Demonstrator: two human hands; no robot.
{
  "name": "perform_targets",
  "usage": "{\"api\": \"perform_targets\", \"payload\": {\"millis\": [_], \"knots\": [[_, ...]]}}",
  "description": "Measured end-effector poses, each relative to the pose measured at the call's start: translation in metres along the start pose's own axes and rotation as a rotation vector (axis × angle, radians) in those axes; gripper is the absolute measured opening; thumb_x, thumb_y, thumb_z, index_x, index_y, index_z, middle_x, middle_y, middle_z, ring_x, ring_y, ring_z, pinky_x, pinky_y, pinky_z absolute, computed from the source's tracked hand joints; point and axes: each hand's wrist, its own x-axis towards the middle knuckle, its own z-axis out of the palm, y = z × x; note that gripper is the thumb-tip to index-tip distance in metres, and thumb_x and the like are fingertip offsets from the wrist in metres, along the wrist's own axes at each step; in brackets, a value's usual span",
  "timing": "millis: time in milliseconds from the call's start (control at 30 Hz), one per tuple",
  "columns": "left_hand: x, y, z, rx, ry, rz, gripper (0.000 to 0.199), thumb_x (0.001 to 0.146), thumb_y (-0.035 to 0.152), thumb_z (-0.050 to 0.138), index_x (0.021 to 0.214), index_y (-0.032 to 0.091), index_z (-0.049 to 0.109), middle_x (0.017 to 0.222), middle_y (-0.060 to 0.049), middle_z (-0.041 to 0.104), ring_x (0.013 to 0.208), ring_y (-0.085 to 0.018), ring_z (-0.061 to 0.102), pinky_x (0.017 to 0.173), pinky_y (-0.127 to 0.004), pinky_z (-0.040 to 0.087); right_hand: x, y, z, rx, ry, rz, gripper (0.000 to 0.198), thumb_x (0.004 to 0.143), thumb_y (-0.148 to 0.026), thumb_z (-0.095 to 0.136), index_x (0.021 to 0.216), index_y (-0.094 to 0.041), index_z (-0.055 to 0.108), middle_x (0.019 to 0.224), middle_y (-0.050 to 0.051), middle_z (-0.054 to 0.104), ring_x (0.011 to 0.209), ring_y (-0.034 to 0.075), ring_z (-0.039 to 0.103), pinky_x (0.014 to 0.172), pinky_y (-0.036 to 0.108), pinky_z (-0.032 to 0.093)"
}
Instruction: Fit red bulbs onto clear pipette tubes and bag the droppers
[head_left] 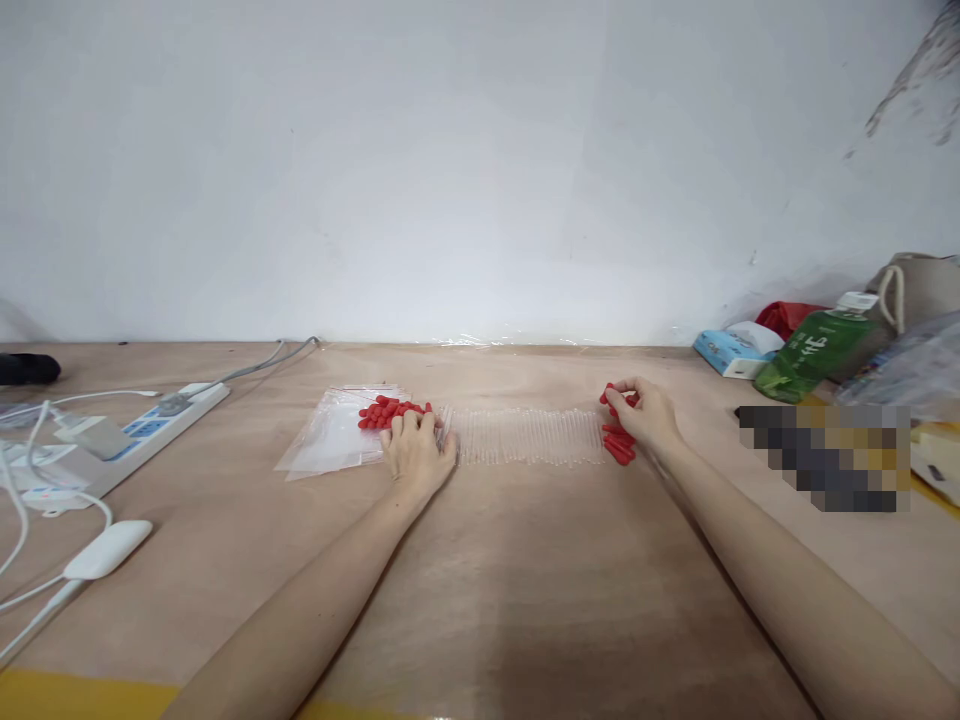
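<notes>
Thin clear tubes (525, 437) lie side by side in a row, mid-table (465, 600), smooth wood-grain. Left hand (416, 455) at row's 9 o'clock end, fingers bent; can't tell if gripping. Right hand (651, 412), 3 o'clock end, pinches a rounded red piece (606, 396). Red heap (375, 413) by flat plastic bags (322, 440), 9 o'clock. Beyond, between 2 and 3 o'clock: translucent green bottle (814, 352). Farthest, 12 o'clock: matte pale wall (480, 170).

Slender clear tubes (525, 437) lying side by side in one long row, small elongated red pieces (382, 410) heaped loosely off its left end, a smaller red cluster (619, 446) at its right.
</notes>
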Motion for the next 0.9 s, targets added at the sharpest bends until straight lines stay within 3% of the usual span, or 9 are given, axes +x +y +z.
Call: {"api": "perform_targets", "payload": {"millis": [133, 300, 433, 600, 733, 900], "knots": [[0.001, -0.003, -0.003, 0.053, -0.023, 0.032, 0.026, 0.075, 0.04, 0.05, 0.082, 0.017, 0.061, 0.087, -0.012, 0.052, 0.09, -0.03, 0.042, 0.076, -0.043, 0.028, -0.012, -0.012, 0.006, 0.066, 0.21, -0.05, 0.024, 0.08, -0.037, 0.042, 0.085, -0.017, 0.055, 0.081, 0.007, 0.061, 0.074, 0.019, 0.051, 0.069, 0.032, 0.037], [0.002, -0.001, -0.007, 0.229, -0.076, 0.099, 0.031, 0.078, 0.038, 0.045, 0.086, 0.014, 0.062, 0.09, -0.013, 0.053, 0.09, -0.029, 0.042, 0.074, -0.041, 0.028, -0.043, -0.041, 0.013, -0.025, 0.297, -0.328, 0.017, 0.082, -0.029, 0.044, 0.086, -0.016, 0.054, 0.087, 0.008, 0.064, 0.081, 0.021, 0.053, 0.077, 0.036, 0.032], [0.005, 0.003, -0.01, 0.279, -0.11, 0.126, 0.03, 0.079, 0.036, 0.044, 0.084, 0.013, 0.063, 0.094, -0.013, 0.053, 0.091, -0.028, 0.042, 0.074, -0.04, 0.027, -0.063, -0.066, 0.01, -0.064, 0.306, -0.603, 0.008, 0.081, -0.02, 0.047, 0.088, -0.017, 0.051, 0.091, 0.006, 0.067, 0.084, 0.018, 0.056, 0.081, 0.036, 0.028], [0.009, 0.005, -0.011, 0.295, -0.12, 0.152, 0.03, 0.078, 0.031, 0.043, 0.084, 0.012, 0.064, 0.098, -0.015, 0.052, 0.092, -0.029, 0.041, 0.076, -0.041, 0.028, -0.074, -0.081, 0.011, -0.073, 0.292, -0.776, 0.007, 0.08, -0.016, 0.05, 0.087, -0.018, 0.051, 0.086, 0.002, 0.068, 0.079, 0.015, 0.059, 0.081, 0.035, 0.026], [0.01, 0.005, -0.008, 0.259, -0.124, 0.129, 0.029, 0.076, 0.03, 0.045, 0.085, 0.01, 0.064, 0.1, -0.016, 0.051, 0.095, -0.03, 0.04, 0.079, -0.042, 0.029, -0.082, -0.088, 0.016, -0.057, 0.2, -0.841, 0.003, 0.081, -0.018, 0.05, 0.084, -0.017, 0.051, 0.079, 0.001, 0.067, 0.073, 0.014, 0.057, 0.079, 0.036, 0.027], [0.009, 0.003, -0.003, 0.164, -0.102, 0.067, 0.023, 0.074, 0.029, 0.049, 0.081, 0.013, 0.064, 0.118, -0.016, 0.045, 0.106, -0.032, 0.036, 0.082, -0.044, 0.029, -0.098, -0.098, 0.015, 0.018, 0.115, -0.83, 0.011, 0.084, -0.019, 0.048, 0.092, -0.015, 0.053, 0.077, 0.004, 0.064, 0.071, 0.016, 0.053, 0.069, 0.032, 0.032]]}}
